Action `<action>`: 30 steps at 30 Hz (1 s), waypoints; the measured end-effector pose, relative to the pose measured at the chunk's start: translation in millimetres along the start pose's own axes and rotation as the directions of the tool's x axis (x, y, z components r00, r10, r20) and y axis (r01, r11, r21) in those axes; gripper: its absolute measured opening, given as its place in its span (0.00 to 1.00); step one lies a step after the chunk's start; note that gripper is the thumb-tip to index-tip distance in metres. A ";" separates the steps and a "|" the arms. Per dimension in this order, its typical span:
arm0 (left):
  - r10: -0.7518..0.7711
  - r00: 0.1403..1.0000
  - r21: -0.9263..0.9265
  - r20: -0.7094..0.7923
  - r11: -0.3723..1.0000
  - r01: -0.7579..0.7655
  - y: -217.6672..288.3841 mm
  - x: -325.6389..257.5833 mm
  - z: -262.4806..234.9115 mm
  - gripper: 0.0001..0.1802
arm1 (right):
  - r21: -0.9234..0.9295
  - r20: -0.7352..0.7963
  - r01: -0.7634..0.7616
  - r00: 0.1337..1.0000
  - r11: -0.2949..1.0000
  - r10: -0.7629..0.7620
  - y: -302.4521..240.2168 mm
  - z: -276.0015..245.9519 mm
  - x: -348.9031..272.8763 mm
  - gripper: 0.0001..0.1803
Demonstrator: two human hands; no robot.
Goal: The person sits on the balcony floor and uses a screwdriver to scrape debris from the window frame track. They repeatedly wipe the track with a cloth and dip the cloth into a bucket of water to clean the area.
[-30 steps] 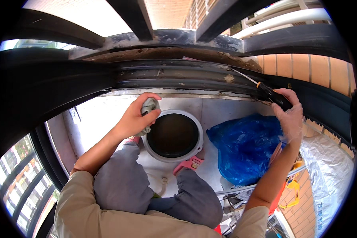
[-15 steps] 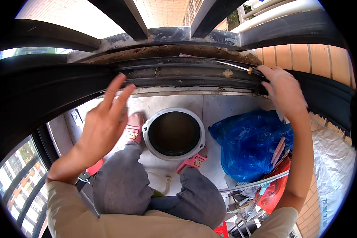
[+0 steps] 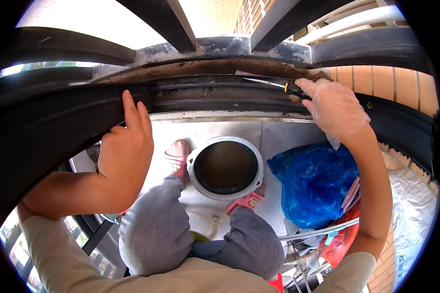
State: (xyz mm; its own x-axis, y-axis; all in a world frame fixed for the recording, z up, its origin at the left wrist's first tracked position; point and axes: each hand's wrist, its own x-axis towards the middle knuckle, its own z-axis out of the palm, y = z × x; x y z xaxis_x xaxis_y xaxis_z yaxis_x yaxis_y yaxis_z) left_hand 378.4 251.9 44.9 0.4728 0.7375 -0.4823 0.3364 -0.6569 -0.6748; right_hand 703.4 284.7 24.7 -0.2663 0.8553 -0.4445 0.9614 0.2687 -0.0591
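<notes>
My right hand (image 3: 335,107), in a clear plastic glove, is closed around the dark handle of a screwdriver (image 3: 278,85). The tool has a yellow collar, and its metal shaft points left along the dirty window track (image 3: 220,93). My bare left hand (image 3: 126,156) has its index and middle fingers stretched out, with the fingertips against the dark frame (image 3: 58,115) at the track's left end. Its other fingers are partly hidden. Dirt and small bits of debris lie in the track.
A white-rimmed bucket (image 3: 260,168) of murky water stands on the floor between my feet in pink sandals (image 3: 177,163). To its right sits a blue plastic bag (image 3: 313,185), beside a rack with a red bag (image 3: 342,246). Dark metal bars (image 3: 220,47) run beyond the track.
My left hand has come against the dark frame, its arm now bent out to the side. My right hand has shifted left along the track with the screwdriver. The view has moved slightly.
</notes>
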 end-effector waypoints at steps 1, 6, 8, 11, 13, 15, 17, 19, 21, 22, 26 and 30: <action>0.017 0.999 -0.010 -0.029 1.000 -0.017 -3.9 1.1 -6.1 0.26 | 0.014 -0.017 0.025 1.000 1.000 -0.025 0.1 6.9 0.5 0.20; -0.076 0.997 0.075 -0.033 0.994 0.078 -5.4 -1.2 -7.4 0.20 | 0.088 0.021 0.089 0.996 0.992 -0.092 -34.2 13.7 19.8 0.17; -0.073 0.997 0.133 0.017 0.989 0.070 -0.1 1.5 -6.4 0.18 | 0.083 0.016 0.098 0.995 0.992 -0.100 -46.2 17.6 28.3 0.17; -0.066 0.997 0.133 0.029 0.989 0.061 3.6 10.7 -1.4 0.18 | 0.164 -0.072 0.181 0.983 0.970 -0.171 -52.0 23.3 36.4 0.19; -0.018 0.999 0.072 0.038 0.997 0.015 -1.8 11.0 -7.6 0.20 | 0.180 -0.062 0.173 0.984 0.968 -0.165 -55.4 23.4 39.4 0.21; -0.007 0.998 0.029 0.054 1.000 0.006 -1.5 12.4 -7.9 0.21 | 0.195 -0.001 0.124 0.992 0.973 -0.126 -60.8 15.6 40.3 0.22; -0.036 0.996 0.005 0.083 0.999 0.035 4.3 16.3 -1.6 0.22 | 0.176 0.022 0.112 0.993 0.978 -0.117 -62.6 9.2 44.0 0.21; -0.004 0.985 0.029 0.175 1.000 -0.001 5.0 26.0 -9.8 0.22 | 0.153 0.036 0.131 0.990 0.979 -0.138 -62.8 0.5 44.4 0.21; -0.002 0.974 0.028 0.227 1.000 -0.005 4.1 31.2 -10.1 0.23 | 0.153 0.037 0.174 0.983 0.973 -0.181 -63.6 -4.6 43.7 0.21; -0.015 0.972 0.017 0.236 1.000 0.012 4.0 30.8 -5.9 0.23 | 0.135 -0.007 0.193 0.981 0.972 -0.194 -62.6 -1.9 44.9 0.21; 0.049 0.972 -0.002 0.231 0.999 -0.050 3.5 45.3 -8.0 0.25 | 0.137 -0.025 0.194 0.981 0.971 -0.192 -57.1 12.7 48.3 0.21; 0.071 0.980 -0.075 0.188 0.996 -0.058 -1.4 46.5 -3.7 0.25 | 0.187 0.005 0.219 0.975 0.958 -0.223 -66.7 15.4 57.8 0.20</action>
State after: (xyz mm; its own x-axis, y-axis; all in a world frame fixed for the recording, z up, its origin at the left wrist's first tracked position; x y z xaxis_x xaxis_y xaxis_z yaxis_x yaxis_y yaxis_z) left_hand 402.9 286.5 25.4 0.3339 0.7052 -0.6255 0.3682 -0.7084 -0.6021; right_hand 624.9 309.3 -10.8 -0.4740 0.7715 -0.4244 0.8755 0.3615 -0.3208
